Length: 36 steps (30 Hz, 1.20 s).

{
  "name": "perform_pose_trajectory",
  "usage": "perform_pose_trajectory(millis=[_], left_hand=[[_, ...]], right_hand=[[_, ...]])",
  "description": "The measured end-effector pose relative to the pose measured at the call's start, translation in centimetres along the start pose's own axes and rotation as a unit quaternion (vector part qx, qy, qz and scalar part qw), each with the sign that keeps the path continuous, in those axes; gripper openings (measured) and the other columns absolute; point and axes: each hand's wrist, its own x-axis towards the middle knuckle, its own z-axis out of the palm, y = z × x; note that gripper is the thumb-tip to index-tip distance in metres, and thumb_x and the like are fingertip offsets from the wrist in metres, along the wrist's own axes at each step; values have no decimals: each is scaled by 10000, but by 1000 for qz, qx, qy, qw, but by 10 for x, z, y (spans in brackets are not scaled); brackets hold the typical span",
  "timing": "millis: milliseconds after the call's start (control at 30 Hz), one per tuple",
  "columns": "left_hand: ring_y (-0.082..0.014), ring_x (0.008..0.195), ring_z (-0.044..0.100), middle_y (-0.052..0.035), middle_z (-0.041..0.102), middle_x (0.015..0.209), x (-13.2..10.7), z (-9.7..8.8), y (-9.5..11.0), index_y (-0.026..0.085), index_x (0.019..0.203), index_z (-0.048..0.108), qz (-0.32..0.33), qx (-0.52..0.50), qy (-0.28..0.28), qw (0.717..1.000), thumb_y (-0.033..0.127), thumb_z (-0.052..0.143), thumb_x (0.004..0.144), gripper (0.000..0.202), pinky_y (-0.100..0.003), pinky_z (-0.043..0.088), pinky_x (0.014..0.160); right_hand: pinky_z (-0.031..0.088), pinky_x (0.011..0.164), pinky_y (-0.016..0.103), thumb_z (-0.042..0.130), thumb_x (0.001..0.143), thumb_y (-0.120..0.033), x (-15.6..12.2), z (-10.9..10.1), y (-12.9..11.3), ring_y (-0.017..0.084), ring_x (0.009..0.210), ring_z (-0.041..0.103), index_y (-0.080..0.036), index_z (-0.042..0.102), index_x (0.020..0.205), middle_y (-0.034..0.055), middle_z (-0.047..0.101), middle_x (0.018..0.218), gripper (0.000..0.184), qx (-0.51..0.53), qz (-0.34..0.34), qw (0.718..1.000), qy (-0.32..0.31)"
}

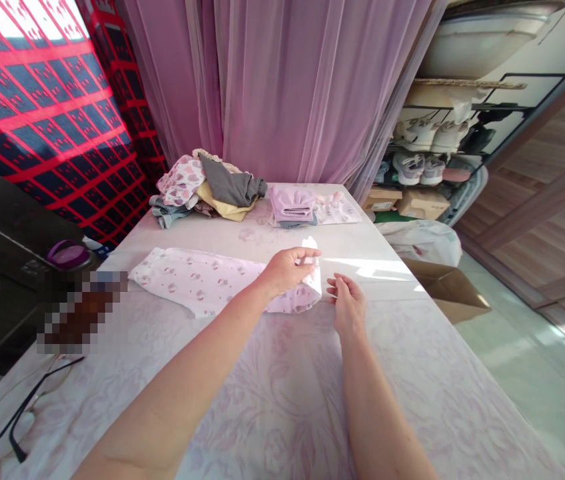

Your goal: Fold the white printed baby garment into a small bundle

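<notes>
Light pink printed pants (222, 277) lie lengthwise across the table, folded into a long strip, with the waist or hem end at the right lifted a little. My left hand (287, 270) is closed on that raised right end, thumb and fingers pinching the fabric. Just right of the pants, my right hand (350, 303) hovers low over the tablecloth with its fingers loosely bent and apart. Nothing shows between them, and it does not touch the pants.
A heap of loose clothes (212, 187) sits at the back left of the table (272, 400). Beside it are a folded lilac garment (292, 203) and a folded white printed one (342, 208). Eyeglasses (27, 407) lie front left. A cardboard box (447, 290) stands right of the table.
</notes>
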Motion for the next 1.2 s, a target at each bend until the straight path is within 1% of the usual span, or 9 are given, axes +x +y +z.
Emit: perform_pose_trajectory(millis=[100, 267, 467, 533, 633, 700, 800, 1033, 1200], left_hand=[[-94, 637, 554, -39, 735, 896, -3, -8, -16, 192, 1157, 725, -51, 16, 17, 998, 230, 694, 729, 431, -211, 439, 616], [-87, 636, 530, -15, 702, 823, -7, -33, -19, 177, 1108, 733, -45, 13, 53, 997, 277, 733, 711, 409, -200, 413, 598], [-72, 636, 532, 5, 662, 823, -11, -52, -4, 185, 1251, 654, -66, -82, 36, 994, 343, 764, 714, 571, -202, 417, 602], [-71, 647, 544, 10, 646, 801, -13, -51, 0, 182, 1280, 636, -74, -117, -2, 990, 360, 767, 718, 604, -208, 432, 624], [-81, 692, 564, -8, 657, 830, -15, -46, 6, 179, 1261, 653, -62, -152, -32, 986, 386, 784, 707, 606, -225, 458, 670], [-83, 701, 561, -17, 668, 854, -16, -43, 8, 191, 1240, 670, -53, -159, -35, 985, 405, 794, 694, 599, -226, 458, 673], [-75, 673, 537, -12, 667, 849, -18, -44, 6, 200, 1203, 693, -52, -137, -17, 989, 434, 795, 680, 582, -210, 428, 633], [-91, 634, 525, 14, 636, 779, -31, -69, -30, 191, 1126, 696, -67, -31, 106, 992, 456, 773, 650, 551, -207, 403, 572], [-107, 621, 544, 7, 655, 804, -43, -94, -60, 189, 1105, 697, -90, 53, 123, 987, 423, 727, 660, 503, -218, 416, 564]], right_hand=[[398, 492, 210, 599, 640, -506, -2, 2, 0, 134, 633, 614, -180, 674, 929, 51, 727, 830, 443, 8, 7, 1000, -8], [405, 501, 226, 567, 661, -518, -2, 5, -3, 157, 666, 635, -174, 656, 937, 62, 727, 842, 450, -26, -13, 999, -32], [485, 621, 292, 479, 828, -508, -35, -4, -20, 169, 606, 614, -194, 641, 777, 44, 689, 670, 357, -185, -178, 965, -57], [504, 662, 282, 417, 907, -454, -62, -7, -24, 170, 651, 651, -204, 682, 831, 53, 719, 731, 372, -252, -249, 920, -169], [529, 790, 304, 438, 934, -364, -98, -2, -26, 195, 876, 701, -226, 679, 1158, 100, 700, 1201, 356, -393, -335, 793, -324], [541, 797, 334, 452, 947, -346, -111, 5, -26, 231, 978, 696, -233, 571, 1347, 128, 527, 1449, 432, -504, -316, 723, -352], [552, 768, 375, 425, 976, -367, -114, 12, -26, 275, 987, 698, -187, 478, 1433, 184, 399, 1533, 494, -615, -254, 669, -332], [526, 664, 324, 447, 978, -378, -116, 9, -29, 246, 883, 713, -192, 512, 1375, 161, 504, 1438, 443, -649, -232, 655, -310], [469, 617, 278, 477, 956, -293, -119, 7, -26, 202, 840, 699, -222, 622, 1187, 98, 617, 1286, 281, -606, -276, 674, -321]])
